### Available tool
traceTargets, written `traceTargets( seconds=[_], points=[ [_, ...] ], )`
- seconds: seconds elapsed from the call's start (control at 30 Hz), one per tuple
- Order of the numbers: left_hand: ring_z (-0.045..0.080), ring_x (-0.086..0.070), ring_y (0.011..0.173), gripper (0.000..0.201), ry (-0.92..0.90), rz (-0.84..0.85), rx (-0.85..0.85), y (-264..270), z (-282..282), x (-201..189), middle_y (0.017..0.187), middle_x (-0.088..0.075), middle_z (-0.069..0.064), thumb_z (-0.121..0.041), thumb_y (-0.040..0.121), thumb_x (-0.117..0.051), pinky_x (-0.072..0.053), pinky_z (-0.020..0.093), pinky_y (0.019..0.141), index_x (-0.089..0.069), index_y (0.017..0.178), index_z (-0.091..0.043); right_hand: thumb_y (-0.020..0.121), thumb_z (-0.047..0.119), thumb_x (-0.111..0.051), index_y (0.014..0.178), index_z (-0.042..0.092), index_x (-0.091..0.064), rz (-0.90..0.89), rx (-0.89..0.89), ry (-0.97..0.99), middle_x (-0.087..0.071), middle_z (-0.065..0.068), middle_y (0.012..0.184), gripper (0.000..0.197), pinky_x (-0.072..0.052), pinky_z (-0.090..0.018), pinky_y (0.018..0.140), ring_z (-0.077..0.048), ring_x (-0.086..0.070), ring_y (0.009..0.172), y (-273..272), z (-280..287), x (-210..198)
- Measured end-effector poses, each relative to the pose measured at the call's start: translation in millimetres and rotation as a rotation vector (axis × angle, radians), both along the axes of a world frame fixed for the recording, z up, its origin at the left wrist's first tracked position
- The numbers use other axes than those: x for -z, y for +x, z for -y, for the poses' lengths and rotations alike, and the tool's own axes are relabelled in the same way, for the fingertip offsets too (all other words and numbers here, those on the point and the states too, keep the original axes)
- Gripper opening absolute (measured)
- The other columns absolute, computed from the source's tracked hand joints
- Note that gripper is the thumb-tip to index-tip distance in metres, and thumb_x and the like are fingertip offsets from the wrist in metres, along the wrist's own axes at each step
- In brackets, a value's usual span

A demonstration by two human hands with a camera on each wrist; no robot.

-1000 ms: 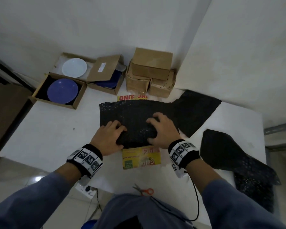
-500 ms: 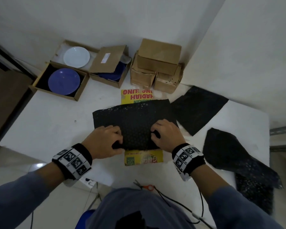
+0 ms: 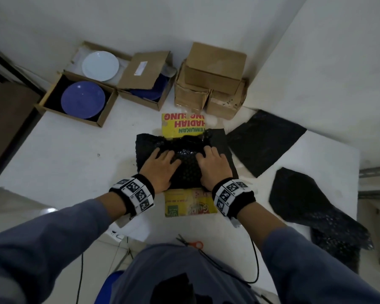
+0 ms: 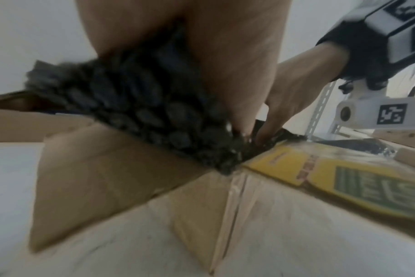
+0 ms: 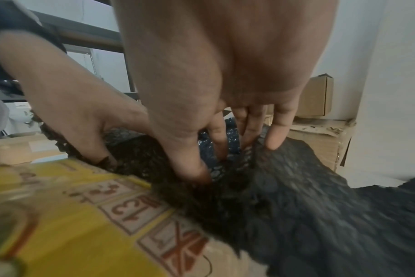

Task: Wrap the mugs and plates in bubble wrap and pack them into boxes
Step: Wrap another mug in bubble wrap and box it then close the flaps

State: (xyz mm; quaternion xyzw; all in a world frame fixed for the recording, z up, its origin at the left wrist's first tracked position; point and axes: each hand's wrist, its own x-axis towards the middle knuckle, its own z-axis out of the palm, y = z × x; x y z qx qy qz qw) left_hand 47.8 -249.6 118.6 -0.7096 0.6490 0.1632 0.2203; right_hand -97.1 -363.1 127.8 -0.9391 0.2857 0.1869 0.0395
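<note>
Seen from above, a person's left hand (image 3: 160, 166) and right hand (image 3: 213, 164) lie side by side on a black bubble-wrap bundle (image 3: 184, 163), fingers spread and pressing, not curled round it; the bundle sits in a yellow-flapped box (image 3: 191, 206) on the white table (image 3: 64, 154). This looks like the packing step; what is wrapped is hidden. Next probably comes seating the bundle evenly, then closing flaps; unwrapped plates, blue (image 3: 83, 99) and white (image 3: 100, 65), wait in open boxes beyond.

bubble wrap bundle (image 3: 185, 165) lies on the printed box (image 3: 190, 205), plate boxes (image 3: 77, 99) behind left.

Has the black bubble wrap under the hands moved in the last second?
Yes. The bubble wrap has bunched toward the person, uncovering more of the yellow box flap on the far side.
</note>
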Motion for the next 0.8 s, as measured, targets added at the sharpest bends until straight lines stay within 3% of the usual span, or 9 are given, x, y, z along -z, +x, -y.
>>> traceTargets(
  seconds=[0.17,0.3,0.43,0.53,0.6,0.67,0.73,0.8],
  points=[
    [0.028,-0.023,0.144,0.075,0.005,0.032,0.012,1.2,-1.0,7.8,0.155,-0.023,0.014,-0.046,0.087,-0.060,0.000,0.058,0.117,-0.026,0.150,-0.022,0.082,0.022,-0.067,0.126,0.012,-0.052,-0.076,-0.026,-0.070,-0.043,-0.014,0.132,0.047,-0.033,-0.046,0.102,-0.033,-0.039,0.125,5.5,-7.1,5.1],
    [0.034,-0.027,0.141,0.075,0.083,0.174,0.052,-11.9,13.0,12.9,0.151,-0.028,0.019,-0.039,0.089,-0.057,0.000,0.057,0.119,-0.021,0.151,-0.019,0.089,0.028,-0.060,0.124,0.013,-0.053,-0.242,-0.050,-0.136,-0.049,-0.014,0.127,0.038,-0.029,-0.046,0.105,-0.032,-0.043,0.120,18.2,-14.9,10.6],
    [0.034,-0.041,0.131,0.066,0.115,0.210,0.099,-23.2,24.1,18.2,0.144,-0.040,0.022,-0.034,0.093,-0.050,-0.019,0.047,0.118,-0.023,0.151,-0.017,0.099,0.022,-0.047,0.108,0.017,-0.059,-0.298,-0.042,-0.129,-0.059,-0.007,0.116,0.016,-0.031,-0.041,0.103,-0.027,-0.049,0.112,27.7,-20.5,16.4],
    [0.029,-0.045,0.125,0.062,0.146,0.219,0.133,-24.7,29.6,15.4,0.141,-0.041,0.017,-0.034,0.092,-0.053,-0.033,0.039,0.108,-0.027,0.147,-0.016,0.100,0.018,-0.045,0.101,0.017,-0.062,-0.278,-0.060,-0.090,-0.063,-0.005,0.111,0.017,-0.032,-0.039,0.103,-0.026,-0.053,0.110,29.3,-19.2,14.1],
    [0.027,-0.049,0.119,0.056,0.107,0.142,0.114,-21.0,31.7,10.2,0.135,-0.046,0.015,-0.028,0.090,-0.056,-0.036,0.037,0.105,-0.036,0.141,-0.015,0.094,0.016,-0.053,0.102,0.015,-0.064,-0.172,-0.058,-0.031,-0.063,-0.008,0.111,0.014,-0.034,-0.041,0.100,-0.028,-0.054,0.110,25.0,-16.9,8.1],
    [0.026,-0.058,0.105,0.041,-0.032,-0.048,0.059,-11.9,30.8,-0.3,0.123,-0.055,0.010,-0.022,0.089,-0.055,-0.045,0.035,0.094,-0.051,0.129,-0.016,0.084,0.014,-0.063,0.104,0.013,-0.064,0.048,-0.043,0.014,-0.062,-0.011,0.107,0.020,-0.041,-0.042,0.090,-0.032,-0.056,0.106,15.7,-14.4,-0.3],
    [0.026,-0.062,0.088,0.028,-0.189,-0.236,0.040,1.4,26.3,-12.5,0.106,-0.062,0.005,-0.019,0.086,-0.055,-0.051,0.036,0.075,-0.061,0.113,-0.017,0.073,0.017,-0.070,0.096,0.011,-0.065,0.195,-0.030,0.036,-0.063,-0.011,0.094,0.024,-0.045,-0.040,0.073,-0.033,-0.059,0.091,2.3,-15.9,-10.2],
    [0.023,-0.061,0.084,0.020,-0.222,-0.381,0.031,18.1,18.0,-20.8,0.095,-0.064,0.000,-0.015,0.081,-0.058,-0.048,0.033,0.071,-0.066,0.099,-0.019,0.066,0.028,-0.073,0.083,0.015,-0.064,0.225,-0.055,0.072,-0.061,-0.006,0.079,0.023,-0.042,-0.034,0.061,-0.028,-0.059,0.074,-15.2,-23.3,-13.5]
  ],
)
